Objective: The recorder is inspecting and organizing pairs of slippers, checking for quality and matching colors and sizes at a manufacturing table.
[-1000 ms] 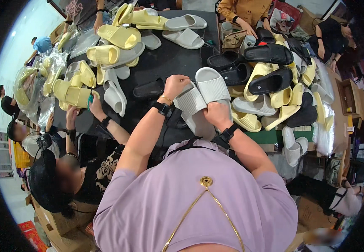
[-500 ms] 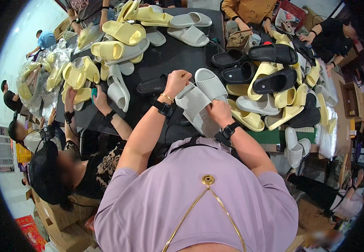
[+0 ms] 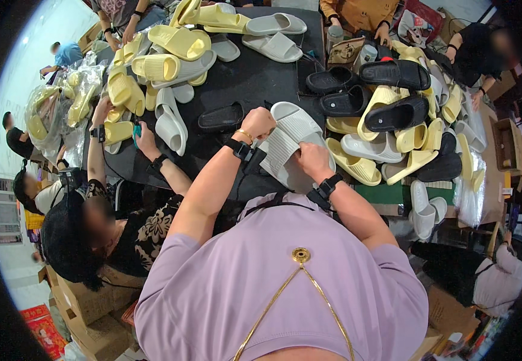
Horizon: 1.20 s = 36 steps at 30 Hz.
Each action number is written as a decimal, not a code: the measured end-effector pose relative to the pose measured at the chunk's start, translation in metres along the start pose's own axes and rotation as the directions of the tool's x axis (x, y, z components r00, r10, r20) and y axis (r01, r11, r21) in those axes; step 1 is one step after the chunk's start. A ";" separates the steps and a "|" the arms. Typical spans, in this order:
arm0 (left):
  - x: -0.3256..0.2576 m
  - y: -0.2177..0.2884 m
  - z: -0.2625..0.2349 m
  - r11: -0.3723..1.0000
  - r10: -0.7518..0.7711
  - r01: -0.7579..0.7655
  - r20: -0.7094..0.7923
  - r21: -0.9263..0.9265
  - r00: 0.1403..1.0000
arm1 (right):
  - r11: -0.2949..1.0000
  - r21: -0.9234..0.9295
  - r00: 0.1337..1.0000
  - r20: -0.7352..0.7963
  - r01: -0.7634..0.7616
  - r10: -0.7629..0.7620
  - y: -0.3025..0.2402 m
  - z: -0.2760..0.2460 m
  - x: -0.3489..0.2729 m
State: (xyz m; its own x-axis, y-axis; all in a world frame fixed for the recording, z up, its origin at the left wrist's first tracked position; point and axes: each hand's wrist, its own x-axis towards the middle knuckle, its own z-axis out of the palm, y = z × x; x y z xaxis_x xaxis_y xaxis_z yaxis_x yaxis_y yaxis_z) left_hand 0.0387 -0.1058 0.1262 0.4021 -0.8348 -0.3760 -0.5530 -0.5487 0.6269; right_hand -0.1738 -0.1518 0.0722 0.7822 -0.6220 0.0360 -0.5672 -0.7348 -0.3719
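I hold a pale grey ribbed slide sandal over the near edge of a black table. My left hand grips its far left edge. My right hand presses on its near right side. Both wrists wear dark bands. A black slide lies just left of my left hand. A yellow slide and a pale grey slide lie just right of my right hand.
Yellow slides are piled at the far left, black slides and mixed ones at the right. A person on my left handles a yellow slide. Other people sit around the far edge. Cardboard boxes stand at lower left.
My hands and the grey slide stay almost in place; my left hand has shifted slightly along its edge. The person on my left has moved their hands a little.
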 end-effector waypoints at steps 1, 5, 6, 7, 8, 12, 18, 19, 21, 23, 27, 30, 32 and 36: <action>0.001 -0.002 0.001 0.999 -0.014 0.013 -0.003 -0.045 1.000 | 1.000 0.006 1.000 -0.007 0.002 -0.002 0.000 -0.001 0.000; 0.010 -0.014 -0.006 0.942 -0.087 0.091 0.025 -0.324 0.996 | 0.999 0.051 1.000 -0.012 -0.010 0.011 0.005 0.004 0.000; 0.010 -0.018 -0.008 0.902 -0.108 0.116 0.043 -0.415 0.993 | 0.997 0.070 1.000 -0.012 -0.027 0.028 0.006 0.003 0.000; 0.010 -0.020 -0.007 0.876 -0.110 0.076 -0.043 -0.477 0.993 | 0.995 0.089 0.999 -0.012 -0.043 0.044 0.005 0.001 0.000; 0.010 -0.023 -0.008 0.856 -0.116 0.080 -0.039 -0.511 0.993 | 0.994 0.091 0.999 0.007 -0.053 0.053 0.005 0.000 -0.001; 0.009 -0.026 -0.019 0.777 -0.166 0.168 0.060 -0.607 0.984 | 0.994 0.088 0.996 0.059 -0.068 0.063 0.010 -0.002 -0.003; 0.014 -0.028 -0.003 0.844 -0.255 0.333 0.232 -0.421 0.939 | 0.995 0.088 0.996 0.082 -0.054 0.047 0.009 0.001 -0.005; 0.013 -0.027 0.000 0.877 -0.222 0.306 0.252 -0.371 0.942 | 0.994 0.093 0.995 0.085 -0.060 0.052 0.008 0.000 -0.006; 0.013 -0.023 0.004 0.921 -0.196 0.263 0.242 -0.288 0.950 | 0.993 0.104 0.996 0.070 -0.054 0.047 0.010 0.002 -0.007; 0.019 -0.022 0.008 0.927 -0.236 0.283 0.205 -0.244 0.950 | 0.993 0.112 0.998 0.059 -0.044 0.038 0.012 0.004 -0.007; 0.047 -0.043 0.017 0.965 -0.248 0.260 0.209 -0.030 0.946 | 0.992 0.123 0.998 0.061 -0.024 0.016 0.010 0.004 -0.006; 0.049 -0.039 0.017 0.957 -0.242 0.263 0.164 -0.120 0.956 | 0.992 0.127 0.998 0.054 -0.030 0.023 0.015 0.007 -0.006; 0.044 -0.037 0.011 0.959 -0.200 0.210 0.071 -0.192 0.977 | 0.991 0.129 0.998 0.061 -0.040 0.032 0.012 0.005 -0.007; 0.043 -0.042 -0.013 0.995 -0.094 0.087 -0.142 -0.056 0.985 | 0.990 0.130 0.995 0.091 -0.055 0.043 0.013 0.005 -0.006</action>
State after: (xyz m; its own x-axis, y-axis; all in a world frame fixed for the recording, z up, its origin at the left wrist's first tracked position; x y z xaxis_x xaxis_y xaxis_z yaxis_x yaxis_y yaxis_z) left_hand 0.0887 -0.1178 0.0924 0.5521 -0.7645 -0.3328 -0.4739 -0.6161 0.6292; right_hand -0.1850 -0.1565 0.0624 0.7773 -0.6258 -0.0647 -0.5708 -0.6582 -0.4909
